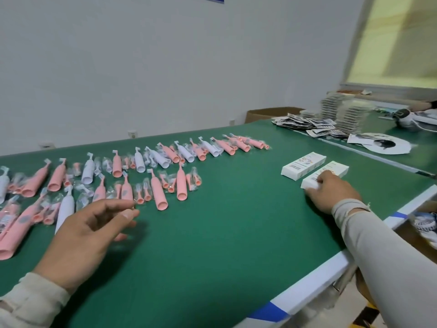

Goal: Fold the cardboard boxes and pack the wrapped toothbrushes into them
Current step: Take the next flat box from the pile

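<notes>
Green table point(212, 233) with a white edge, the landmark for everything below; wrapped toothbrushes point(132, 176), pink and white, spread in loose rows over its far-left half, small wrapped brush heads mixed among them. Left hand point(87, 233) hovers above the table just short of the nearest toothbrushes, fingers relaxed and spread, holding nothing. Right hand point(331, 190) rests on the nearer folded box point(331, 172) toward the table's right side, fingers curled over its near end; a second folded box point(303, 165) lies just beside it, farther in. Flat printed cartons point(305, 124) heaped and stacked at the table's far-right corner; brown cardboard carton point(264, 113) behind them.
</notes>
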